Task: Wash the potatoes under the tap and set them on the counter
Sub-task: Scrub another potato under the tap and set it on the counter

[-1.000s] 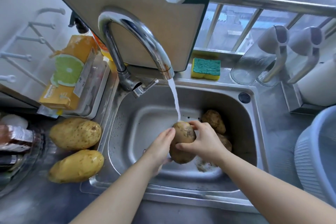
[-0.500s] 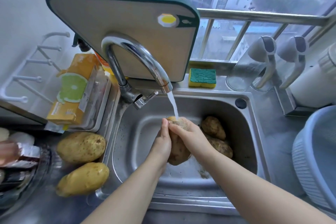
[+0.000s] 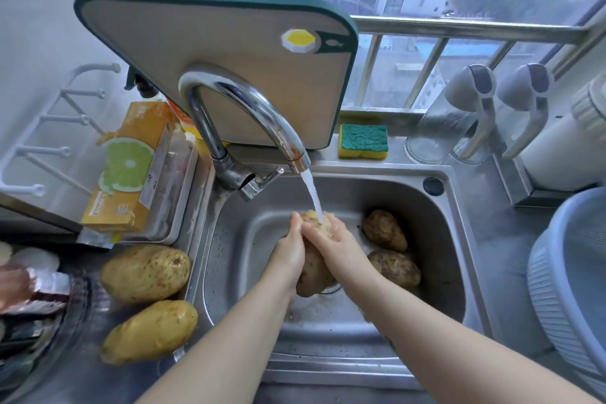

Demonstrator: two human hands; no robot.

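Left hand and right hand have closed around the muddy brown oval potato, fingers clamped on its sides. Held upright, it takes the white water stream between the fingertips.

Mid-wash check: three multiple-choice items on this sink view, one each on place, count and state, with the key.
1. The two yellow potatoes lie: A in the sink; B on the counter left of it; C on the floor.
2. Potatoes loose in the sink, not in hand: A one; B two; C four.
3. The tap is: A running; B off; C out of view.
B: both rest on steel beside the basin.
B: two brown potatoes lie right of the held potato.
A: water falls on it between the left hand and right hand.
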